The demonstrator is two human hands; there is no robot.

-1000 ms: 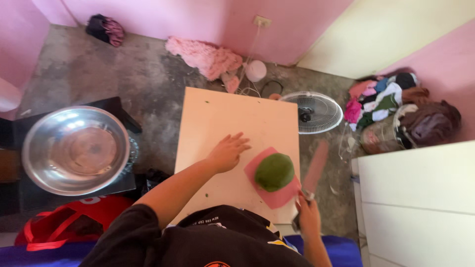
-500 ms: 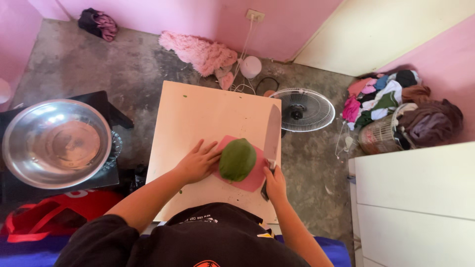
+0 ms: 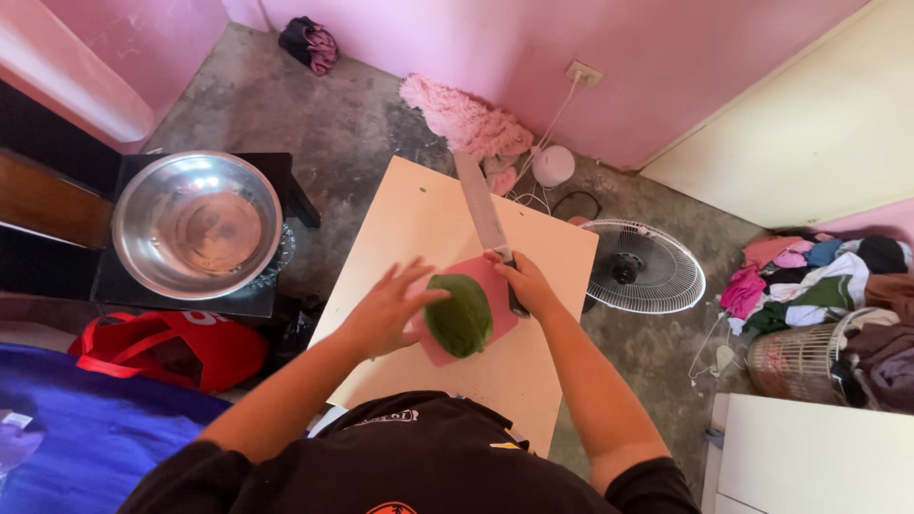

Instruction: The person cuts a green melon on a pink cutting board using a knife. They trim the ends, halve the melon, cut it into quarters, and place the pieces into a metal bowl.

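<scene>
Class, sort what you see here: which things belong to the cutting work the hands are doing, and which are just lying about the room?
In use:
left hand on the green fruit
right hand gripping the knife
pink cutting board
table

Lying about:
metal bowl
fan
red bag
pile of clothes
pink rug

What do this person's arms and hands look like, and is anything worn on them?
Both arms are bare from the short sleeves of a black T-shirt down. The left hand and right hand are bare too: no gloves, and no watch, bracelet or ring shows.
</scene>
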